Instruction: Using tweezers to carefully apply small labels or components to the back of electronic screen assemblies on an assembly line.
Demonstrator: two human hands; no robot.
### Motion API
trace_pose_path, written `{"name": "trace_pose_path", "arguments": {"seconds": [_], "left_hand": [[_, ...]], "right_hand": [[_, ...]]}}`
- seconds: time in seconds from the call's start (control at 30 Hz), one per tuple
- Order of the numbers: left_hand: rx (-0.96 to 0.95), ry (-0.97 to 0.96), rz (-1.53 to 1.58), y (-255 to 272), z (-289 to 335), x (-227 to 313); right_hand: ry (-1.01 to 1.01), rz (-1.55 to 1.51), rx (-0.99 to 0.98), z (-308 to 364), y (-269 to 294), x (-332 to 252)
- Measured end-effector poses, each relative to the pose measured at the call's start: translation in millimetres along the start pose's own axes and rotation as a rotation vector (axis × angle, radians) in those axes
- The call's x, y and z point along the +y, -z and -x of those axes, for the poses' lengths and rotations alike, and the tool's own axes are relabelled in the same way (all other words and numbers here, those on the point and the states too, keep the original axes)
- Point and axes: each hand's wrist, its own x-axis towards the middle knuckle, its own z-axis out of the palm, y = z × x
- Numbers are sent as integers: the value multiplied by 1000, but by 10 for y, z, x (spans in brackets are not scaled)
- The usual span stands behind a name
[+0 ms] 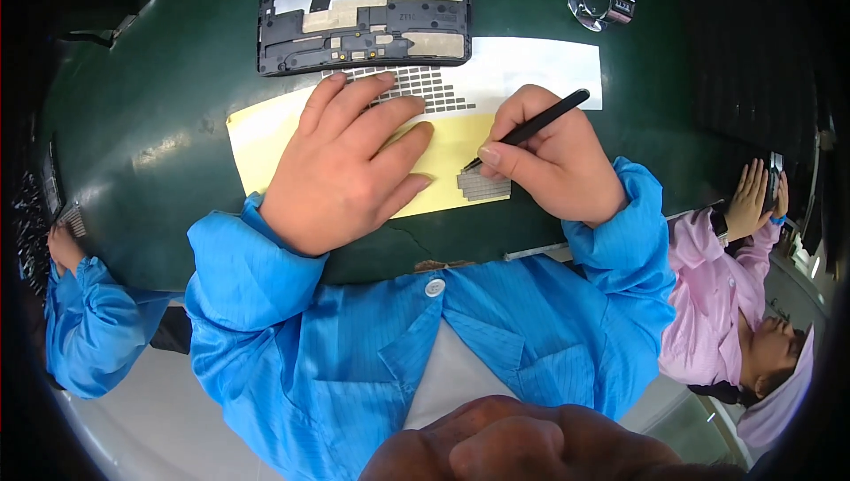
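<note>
My left hand (pixel 354 166) lies flat with its fingers spread, pressing on a yellow backing sheet (pixel 453 140). In my right hand (pixel 553 162) is a slim black tool that looks like tweezers (pixel 540 120), held like a pen. Its pointed tip meets the upper edge of a block of small grey rectangular pieces (pixel 483 187) at the sheet's near right. Beyond my left fingers, rows of small dark pieces (pixel 429 87) sit on a white strip (pixel 553 69), partly hidden by that hand.
A black tablet-like housing (pixel 381 38) lies at the far side, overlapping the white strip. A shiny metal hand counter (pixel 602 3) stands at the far right of the green tabletop (pixel 159 206). Co-workers' arms show at left (pixel 97 321) and right (pixel 753 215).
</note>
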Motion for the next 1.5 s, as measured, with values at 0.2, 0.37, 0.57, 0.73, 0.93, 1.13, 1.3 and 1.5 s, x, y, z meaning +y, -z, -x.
{"name": "trace_pose_path", "arguments": {"seconds": [0.2, 0.37, 0.57, 0.73, 0.93, 1.13, 1.3, 1.5], "left_hand": [[22, 8, 39, -20, 33, -18], [52, 0, 35, 27, 51, 19], [83, -15, 16, 54, 95, 30], [322, 52, -129, 136, 114, -109], [429, 162, -164, 134, 51, -169], [410, 172, -150, 94, 29, -144], [440, 161, -163, 83, 13, -90], [346, 205, -241, 92, -12, -43]], "right_hand": [[18, 21, 17, 10, -50, 16], [19, -164, 24, 12, -27, -141], [367, -252, 165, -575, -139, -534], [381, -118, 134, -761, -208, -434], [455, -18, 152, -767, -236, -431], [503, 3, 173, -732, -237, -410], [524, -4, 175, -681, -221, -414], [781, 350, 213, -616, -203, -315]]}}
